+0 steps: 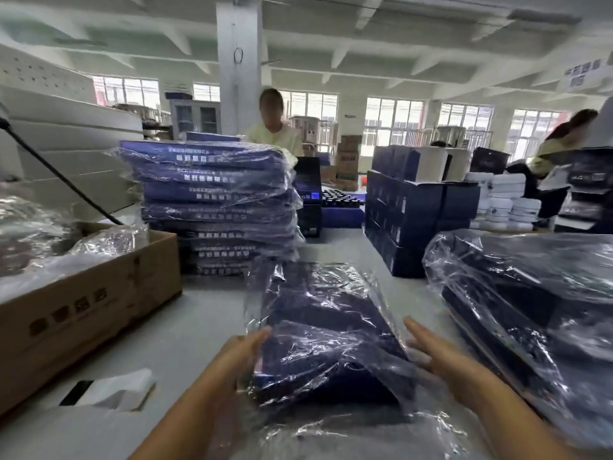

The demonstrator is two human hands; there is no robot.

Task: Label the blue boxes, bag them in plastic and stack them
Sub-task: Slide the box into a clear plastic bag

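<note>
A dark blue box in a clear plastic bag [326,330] lies tilted on the grey table in front of me. My left hand [240,356] touches its left edge with fingers nearly straight. My right hand [434,350] is at its right edge, fingers straight, against the plastic. Behind it rises a tall stack of bagged blue boxes [215,207]. More bagged dark boxes [530,300] lie at the right.
A brown cardboard carton [83,313] holding plastic bags stands at the left. Unbagged dark blue boxes [411,214] are stacked at the back right, with white containers [504,200] beyond. Two people work at the far side. White sheets [109,393] lie near the front left.
</note>
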